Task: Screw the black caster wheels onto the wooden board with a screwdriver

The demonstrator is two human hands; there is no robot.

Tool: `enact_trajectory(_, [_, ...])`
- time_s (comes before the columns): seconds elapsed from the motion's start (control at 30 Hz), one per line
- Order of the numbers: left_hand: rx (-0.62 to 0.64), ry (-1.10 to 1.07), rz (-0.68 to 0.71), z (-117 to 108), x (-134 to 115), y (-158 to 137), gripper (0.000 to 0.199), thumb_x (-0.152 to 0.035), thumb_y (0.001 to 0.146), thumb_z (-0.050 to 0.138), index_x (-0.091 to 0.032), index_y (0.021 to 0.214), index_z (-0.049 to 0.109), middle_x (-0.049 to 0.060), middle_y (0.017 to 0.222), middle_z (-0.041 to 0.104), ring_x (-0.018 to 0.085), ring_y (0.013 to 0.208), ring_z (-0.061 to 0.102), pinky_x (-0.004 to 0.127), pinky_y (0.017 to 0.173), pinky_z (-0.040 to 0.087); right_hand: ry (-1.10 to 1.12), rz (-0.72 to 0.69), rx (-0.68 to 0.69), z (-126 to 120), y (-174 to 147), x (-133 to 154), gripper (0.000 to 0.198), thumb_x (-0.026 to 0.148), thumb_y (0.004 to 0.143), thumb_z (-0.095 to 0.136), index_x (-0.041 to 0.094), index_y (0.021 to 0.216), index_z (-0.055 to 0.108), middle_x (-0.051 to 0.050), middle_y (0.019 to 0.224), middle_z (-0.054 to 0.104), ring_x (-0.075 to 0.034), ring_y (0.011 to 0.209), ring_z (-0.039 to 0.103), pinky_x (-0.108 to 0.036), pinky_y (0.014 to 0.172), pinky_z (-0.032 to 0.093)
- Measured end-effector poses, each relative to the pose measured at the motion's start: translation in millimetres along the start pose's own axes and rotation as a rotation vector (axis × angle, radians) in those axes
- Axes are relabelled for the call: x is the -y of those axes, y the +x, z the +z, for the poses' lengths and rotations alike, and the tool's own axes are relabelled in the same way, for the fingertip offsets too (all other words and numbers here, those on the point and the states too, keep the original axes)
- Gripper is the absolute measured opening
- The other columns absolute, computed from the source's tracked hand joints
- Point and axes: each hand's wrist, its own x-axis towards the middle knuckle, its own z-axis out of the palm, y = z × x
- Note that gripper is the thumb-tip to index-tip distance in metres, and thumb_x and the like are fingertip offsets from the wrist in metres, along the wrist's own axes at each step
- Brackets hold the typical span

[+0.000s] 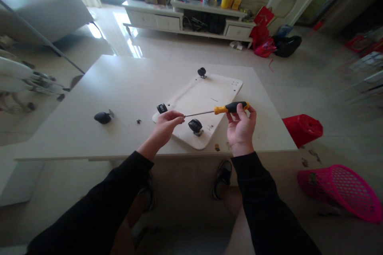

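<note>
The right hand (241, 126) is holding a yellow-and-black screwdriver (220, 109) above the white caster-mounted board (191, 97) on the desk (89, 87), its fingers clamped on the handle (231, 107). The left hand (166, 122) is pinching the tip end of the shaft (199, 114), fingers together. The tool is presumably feeling light and rigid; its thick handle is likely offering surer hold than the slippery-looking metal shaft.

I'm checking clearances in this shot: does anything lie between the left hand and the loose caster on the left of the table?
Yes: a few small dark pieces, perhaps screws, lie on the table roughly midway between the left hand and the loose caster. They look low, as does the white board near the hand.
</note>
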Motion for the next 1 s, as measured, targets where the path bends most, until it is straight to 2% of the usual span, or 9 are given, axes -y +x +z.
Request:
enact_trajectory(0.13, [0.032, 0.108, 0.101, -4.0, -5.5, -0.9, 0.015, -0.027, 0.069, 0.087, -0.021, 0.077, 0.076, 0.005, 0.082, 0.075, 0.018, 0.080, 0.069, 0.035, 0.084, 0.057, -0.037, 0.023, -0.009, -1.2, 1.5, 0.1, 0.053, 0.042, 0.071, 0.090, 0.029, 0.103, 0.049, 0.008, 0.098, 0.069, -0.010, 0.083, 0.071, -0.028, 0.076, 0.059])
enact_trajectory(0.4, [0.046, 0.105, 0.139, -3.9, -5.1, -1.5, 0.018, -0.028, 0.070, 0.091, -0.021, 0.079, 0.078, 0.005, 0.085, 0.078, 0.019, 0.083, 0.070, 0.034, 0.083, 0.059, -0.045, 0.038, -0.039, -0.8, -0.7, 0.0, 0.053, 0.045, 0.070, 0.091, 0.027, 0.098, 0.050, 0.006, 0.099, 0.068, -0.008, 0.080, 0.069, -0.024, 0.072, 0.058])
enact_trajectory(0.57, [0.061, 0.088, 0.175, -1.1, -3.4, -2.8, 0.022, -0.031, 0.071, 0.091, -0.020, 0.079, 0.074, 0.004, 0.081, 0.074, 0.017, 0.079, 0.068, 0.033, 0.080, 0.057, -0.036, 0.052, -0.059, -0.1, -2.5, -1.2, 0.054, 0.046, 0.069, 0.091, 0.026, 0.097, 0.050, 0.005, 0.099, 0.070, -0.009, 0.081, 0.069, -0.023, 0.071, 0.057])
enact_trajectory(0.63, [0.087, 0.097, 0.183, 0.4, -6.1, -4.1, 0.027, -0.034, 0.071, 0.091, -0.019, 0.085, 0.073, 0.004, 0.088, 0.073, 0.016, 0.081, 0.067, 0.032, 0.080, 0.056, -0.036, 0.051, -0.063, 0.0, -2.3, -0.3, 0.052, 0.046, 0.070, 0.091, 0.027, 0.098, 0.051, 0.006, 0.097, 0.069, -0.010, 0.081, 0.069, -0.024, 0.073, 0.057])
enact_trajectory(0.7, [0.079, 0.101, 0.197, 0.7, -9.0, -4.9, 0.038, -0.036, 0.070, 0.092, -0.019, 0.098, 0.072, 0.006, 0.105, 0.073, 0.016, 0.085, 0.068, 0.033, 0.081, 0.056, -0.023, 0.062, -0.074, -0.8, -0.3, 2.2, 0.047, 0.045, 0.075, 0.089, 0.027, 0.098, 0.053, 0.006, 0.094, 0.069, -0.010, 0.081, 0.067, -0.025, 0.073, 0.056])
enact_trajectory(0.77, [0.000, 0.107, 0.205, -1.3, -9.5, -5.0, 0.050, -0.036, 0.068, 0.092, -0.021, 0.110, 0.069, 0.008, 0.119, 0.070, 0.017, 0.089, 0.068, 0.033, 0.082, 0.056, 0.006, 0.095, -0.104, -2.7, 4.2, 6.4, 0.036, 0.044, 0.083, 0.083, 0.026, 0.096, 0.056, 0.006, 0.091, 0.067, -0.010, 0.079, 0.065, -0.025, 0.072, 0.054])
enact_trajectory(0.87, [-0.197, 0.109, 0.172, -8.5, -1.7, -6.0, 0.052, -0.031, 0.071, 0.086, -0.022, 0.117, 0.064, 0.007, 0.122, 0.066, 0.019, 0.097, 0.067, 0.033, 0.086, 0.055, 0.045, 0.168, -0.207, -7.9, 13.7, 14.4, 0.021, 0.041, 0.096, 0.072, 0.024, 0.095, 0.060, 0.005, 0.087, 0.062, -0.009, 0.077, 0.061, -0.024, 0.070, 0.051])
enact_trajectory(0.93, [-0.340, 0.089, 0.092, -12.7, 8.5, -10.1, 0.049, -0.024, 0.074, 0.081, -0.023, 0.117, 0.060, 0.007, 0.121, 0.064, 0.020, 0.104, 0.066, 0.032, 0.089, 0.054, 0.047, 0.221, -0.272, -12.8, 19.7, 19.1, 0.019, 0.040, 0.101, 0.067, 0.023, 0.095, 0.062, 0.005, 0.087, 0.063, -0.008, 0.078, 0.061, -0.023, 0.070, 0.051])
enact_trajectory(1.0, [-0.487, 0.058, -0.046, -12.6, 19.9, -18.7, 0.052, -0.017, 0.074, 0.079, -0.024, 0.119, 0.053, 0.006, 0.120, 0.062, 0.020, 0.107, 0.065, 0.031, 0.089, 0.053, 0.038, 0.260, -0.302, -18.5, 24.1, 22.4, 0.020, 0.039, 0.103, 0.065, 0.022, 0.094, 0.062, 0.004, 0.088, 0.065, -0.008, 0.078, 0.062, -0.023, 0.070, 0.050])
